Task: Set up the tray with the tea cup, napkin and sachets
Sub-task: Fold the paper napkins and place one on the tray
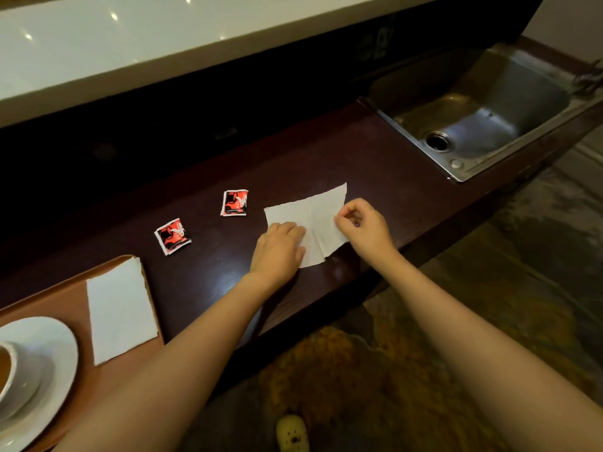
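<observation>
Your 2 forearms fill the near field, running up from 6 o'clock toward the dark wooden counter (375, 158). At 8 o'clock, the brown tray (65, 298) already carries the tea cup (13, 380) on its white saucer (49, 353), with 1 folded napkin (120, 308) lying flat just beside the saucer toward 3 o'clock. Treat those 2 items as placed. A second napkin (313, 216) lies unfolded on the counter near frame centre, well apart from the tray. Your left hand (279, 252) rests palm-down on its 7 o'clock portion, fingers extended and flat, pressing the paper without gripping it. Your right hand (362, 226) is curled, thumb and forefinger pinched together on the napkin's 3 o'clock edge, with the remaining fingers loosely bent. This posture suggests a fold in progress. The 2 red sachets (173, 236) (235, 203) sit on the counter at 9 and 10 o'clock of that napkin, touching neither hand and not yet on the tray. Remaining work, as judged: finish this napkin, then transfer both sachets to the tray.
</observation>
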Demonstrator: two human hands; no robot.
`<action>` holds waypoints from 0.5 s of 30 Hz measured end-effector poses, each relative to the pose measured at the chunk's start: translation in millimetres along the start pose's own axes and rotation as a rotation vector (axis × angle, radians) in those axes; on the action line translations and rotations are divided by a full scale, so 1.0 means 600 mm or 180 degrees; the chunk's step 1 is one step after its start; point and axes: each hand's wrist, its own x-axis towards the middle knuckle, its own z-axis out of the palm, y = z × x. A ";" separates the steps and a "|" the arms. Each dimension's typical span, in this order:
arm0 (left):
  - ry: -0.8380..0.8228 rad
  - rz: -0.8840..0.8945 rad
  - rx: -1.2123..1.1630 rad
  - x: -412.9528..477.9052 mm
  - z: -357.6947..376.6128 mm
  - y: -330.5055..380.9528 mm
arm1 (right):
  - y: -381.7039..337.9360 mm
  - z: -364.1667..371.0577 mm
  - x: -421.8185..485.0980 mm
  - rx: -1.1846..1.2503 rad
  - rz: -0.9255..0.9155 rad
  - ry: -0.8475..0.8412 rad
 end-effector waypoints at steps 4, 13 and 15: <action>0.0509 -0.0282 -0.0466 -0.010 -0.027 -0.031 | -0.031 0.036 0.000 0.0012 -0.0307 -0.0346; 0.0970 -0.0688 -0.0810 -0.013 -0.068 -0.076 | -0.028 0.081 0.006 -0.0165 -0.0251 -0.0655; 0.1012 -0.0611 -0.0882 -0.012 -0.065 -0.069 | -0.021 0.075 0.012 -0.0389 -0.0097 -0.0240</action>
